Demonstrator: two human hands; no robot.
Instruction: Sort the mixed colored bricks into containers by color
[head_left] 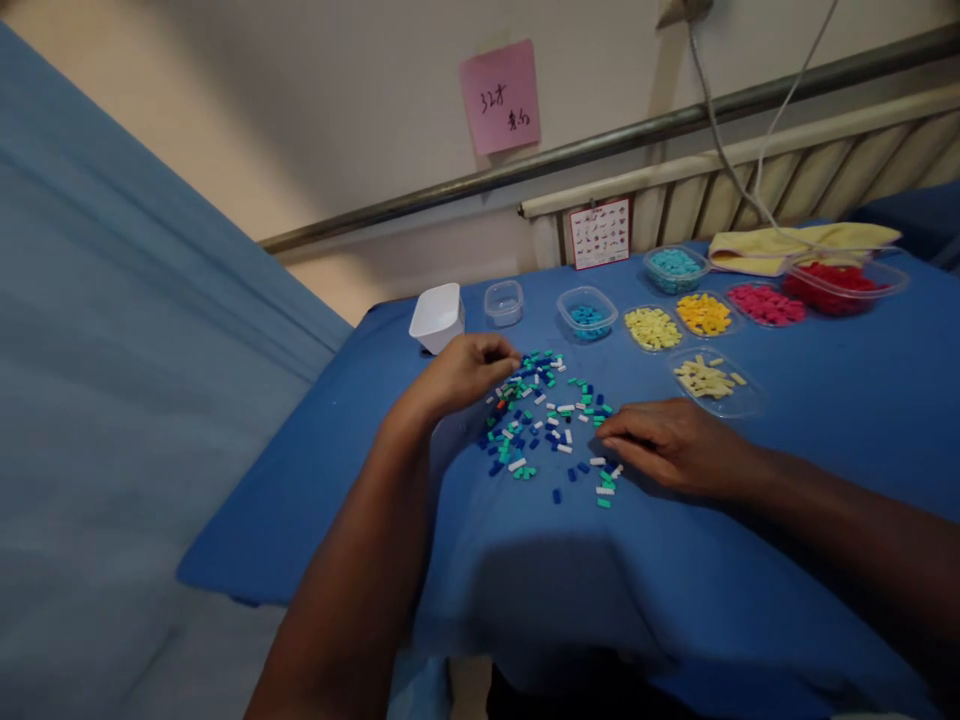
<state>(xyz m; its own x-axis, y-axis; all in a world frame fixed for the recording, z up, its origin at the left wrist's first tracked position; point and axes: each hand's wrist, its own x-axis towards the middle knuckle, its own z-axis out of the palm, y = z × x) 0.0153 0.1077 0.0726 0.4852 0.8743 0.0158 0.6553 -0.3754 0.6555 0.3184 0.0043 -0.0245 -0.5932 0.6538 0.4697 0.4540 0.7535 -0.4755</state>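
Small toy bricks (566, 408) in dark blue, green and white lie loosely scattered over the blue cloth in front of me, with an orange one among them. At the upper left edge of this spread is my left hand (472, 372), its thumb and fingers curled together at the tips. Whatever those fingertips may pinch is hidden. My right hand (671, 445) rests low at the right side of the bricks, thumb and forefinger drawn together beside a few green and white pieces. I cannot make out whether a brick is between them.
A white tub (437, 315) and a clear container (503, 303) stand at the back left. Clear containers hold blue (587, 320), turquoise (675, 265), yellow (652, 328), orange-yellow (703, 314), pink (766, 304), red (836, 280) and cream pieces (706, 378). A yellow cloth (802, 245) lies behind.
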